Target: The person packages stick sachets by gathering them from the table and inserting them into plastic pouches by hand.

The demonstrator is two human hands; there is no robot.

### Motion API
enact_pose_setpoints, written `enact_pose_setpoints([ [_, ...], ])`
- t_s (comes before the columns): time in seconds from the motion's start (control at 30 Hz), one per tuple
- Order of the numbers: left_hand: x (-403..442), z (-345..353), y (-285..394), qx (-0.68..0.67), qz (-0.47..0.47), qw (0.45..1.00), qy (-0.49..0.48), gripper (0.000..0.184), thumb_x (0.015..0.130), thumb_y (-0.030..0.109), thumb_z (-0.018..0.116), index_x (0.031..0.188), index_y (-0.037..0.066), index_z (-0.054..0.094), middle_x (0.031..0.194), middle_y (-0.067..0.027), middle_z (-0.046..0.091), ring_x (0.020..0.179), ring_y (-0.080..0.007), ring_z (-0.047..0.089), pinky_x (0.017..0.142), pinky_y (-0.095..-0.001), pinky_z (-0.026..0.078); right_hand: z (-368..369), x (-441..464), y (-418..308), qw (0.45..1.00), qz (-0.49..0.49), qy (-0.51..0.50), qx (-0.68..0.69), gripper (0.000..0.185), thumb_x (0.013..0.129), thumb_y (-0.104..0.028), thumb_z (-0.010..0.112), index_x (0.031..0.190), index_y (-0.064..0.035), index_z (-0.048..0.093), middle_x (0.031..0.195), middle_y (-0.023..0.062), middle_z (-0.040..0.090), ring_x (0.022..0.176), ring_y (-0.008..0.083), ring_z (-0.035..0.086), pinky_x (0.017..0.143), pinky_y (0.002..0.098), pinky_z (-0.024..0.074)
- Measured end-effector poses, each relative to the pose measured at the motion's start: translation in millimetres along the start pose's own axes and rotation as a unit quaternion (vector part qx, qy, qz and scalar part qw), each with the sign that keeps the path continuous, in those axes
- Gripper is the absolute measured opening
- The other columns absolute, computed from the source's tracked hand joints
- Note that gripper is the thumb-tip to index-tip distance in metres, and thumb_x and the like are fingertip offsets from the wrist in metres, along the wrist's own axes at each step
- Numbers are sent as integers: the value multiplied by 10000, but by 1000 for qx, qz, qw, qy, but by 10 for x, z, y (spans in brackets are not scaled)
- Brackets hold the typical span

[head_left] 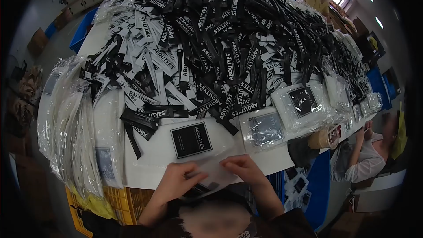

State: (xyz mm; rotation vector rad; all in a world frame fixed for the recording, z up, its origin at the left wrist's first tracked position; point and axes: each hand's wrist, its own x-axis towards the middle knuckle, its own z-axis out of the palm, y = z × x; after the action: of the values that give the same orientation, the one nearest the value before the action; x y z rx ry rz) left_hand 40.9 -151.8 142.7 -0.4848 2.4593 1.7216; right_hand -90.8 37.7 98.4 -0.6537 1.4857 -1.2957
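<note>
A translucent plastic bag [214, 165] is stretched between my two hands at the table's near edge. My left hand [179, 181] is closed on its left side, thumb and fingers pinched together. On the opposite side, the curled fingers of my right hand [243, 168] grip the bag. A dark printed patch shows at the bag's lower part, near my body. Just beyond my hands lies a black square label reading ABOUTYES [191, 139], on flat whitish plastic. Whether that plastic belongs to the held bag, I cannot tell.
A large heap of black and white ABOUTYES sachets [229, 61] covers the table. Stacked clear bags [70, 128] stand left; packed bags [302, 103] lie right beside a brown cup [324, 139]. A yellow crate [125, 200] sits below. Other people [368, 154] are at right and behind.
</note>
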Motion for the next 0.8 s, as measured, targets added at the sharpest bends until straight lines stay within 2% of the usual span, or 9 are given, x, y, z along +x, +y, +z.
enact_pose_setpoints([
  [0.07, 21, 48, -60, -62, 29, 997, 36, 148, 790, 114, 677, 811, -12, 603, 627, -95, 562, 535, -124, 518, 485, -271, 421, 53, -52, -80, 981, -74, 113, 141, 257, 823, -162, 654, 982, 38, 622, 859, 68, 660, 725, 93, 595, 646, 216, 464],
  [0.17, 46, 130, -19, -121, 85, 987, 64, 130, 790, 86, 670, 807, -20, 597, 645, -93, 556, 537, -118, 515, 472, -276, 414, 200, -124, -215, 995, -65, 75, 8, 251, 808, -105, 663, 997, 50, 606, 867, 71, 657, 710, 96, 593, 638, 212, 468],
  [0.37, 72, 191, 91, -52, 165, 982, 79, 107, 808, 52, 637, 882, -20, 610, 778, -103, 590, 626, -187, 565, 572, -275, 446, 125, -81, -256, 945, -240, 158, -156, 76, 787, -28, 658, 847, 17, 669, 760, 76, 660, 670, 136, 618, 612, 220, 476],
  [0.5, 90, -316, 414, -187, 317, 929, 34, 296, 863, 129, 586, 1129, 1, 565, 1069, -162, 543, 945, -222, 550, 799, -300, 437, -292, -667, -292, 967, -104, 228, -42, 136, 797, -51, 614, 893, 23, 675, 778, 91, 678, 673, 137, 625, 623, 220, 469],
  [0.57, -126, -520, 858, -449, 336, 828, 4, 275, 892, 167, 555, 1104, -4, 590, 1017, -163, 559, 877, -207, 571, 745, -274, 451, -590, -1185, -495, 963, 12, 215, -164, 158, 780, -57, 612, 890, 39, 671, 761, 116, 678, 676, 141, 637, 622, 222, 470],
  [0.63, -91, -480, 783, -453, 344, 822, 21, 272, 890, 167, 557, 1100, -3, 589, 1016, -161, 558, 874, -205, 570, 742, -274, 450, -678, -1575, -693, 920, 169, 191, -297, 319, 720, -62, 663, 1021, 38, 629, 889, 169, 661, 802, 221, 650, 705, 269, 480],
  [0.67, -83, -485, 774, -456, 353, 817, 32, 268, 888, 166, 560, 1095, -2, 588, 1014, -160, 557, 871, -204, 569, 738, -273, 449, -634, -1637, -706, 918, 170, 189, -304, 319, 720, -62, 663, 1021, 38, 629, 889, 169, 661, 802, 221, 650, 705, 269, 480],
  [0.73, -87, -489, 753, -459, 368, 807, 51, 262, 884, 164, 564, 1087, 0, 586, 1010, -158, 556, 865, -202, 568, 732, -273, 447, -543, -1719, -694, 745, 115, 340, -562, 534, 668, -85, 708, 1165, 21, 543, 1054, 212, 603, 965, 315, 598, 829, 331, 455],
  [0.8, -72, -438, 721, -462, 381, 798, 70, 256, 880, 163, 568, 1078, 3, 584, 1006, -155, 554, 859, -200, 567, 726, -273, 445, -590, -1689, -717, 843, 90, 273, -456, 642, 652, -139, 748, 1221, 5, 488, 1152, 222, 552, 1068, 363, 529, 908, 378, 415],
])
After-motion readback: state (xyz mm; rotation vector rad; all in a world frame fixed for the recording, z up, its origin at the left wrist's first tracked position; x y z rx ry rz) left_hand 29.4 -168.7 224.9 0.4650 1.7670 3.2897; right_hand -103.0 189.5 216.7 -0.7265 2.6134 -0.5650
